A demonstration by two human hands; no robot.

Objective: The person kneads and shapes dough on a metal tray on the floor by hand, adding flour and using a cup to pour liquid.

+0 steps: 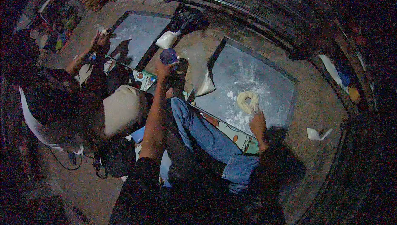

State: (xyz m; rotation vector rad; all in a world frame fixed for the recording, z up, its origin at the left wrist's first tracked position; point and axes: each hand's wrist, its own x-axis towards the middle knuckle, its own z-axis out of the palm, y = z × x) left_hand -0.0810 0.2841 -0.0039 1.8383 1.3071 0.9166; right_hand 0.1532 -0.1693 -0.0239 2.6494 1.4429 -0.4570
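Observation:
My left hand [163, 68] reaches forward and grips a small dark blue bowl [168, 56], its fingers wrapped round the side. What the bowl contains is too dim to make out. A pale ring of dough [248, 101] lies on the flour-dusted grey board [273, 74] in front of me. My right hand [258, 124] is at the near edge of this ring, with its fingers closed together on the dough. Loose white flour [249, 78] is scattered around the ring, mostly beyond it.
A clear bag of white powder [205, 85] leans at the board's left edge. Farther off are another white bag [166, 39] and a black plastic bag [188, 20]. At left, a co-worker's hands [101, 38] are above a second board [142, 30]. White paper [317, 134] lies at right.

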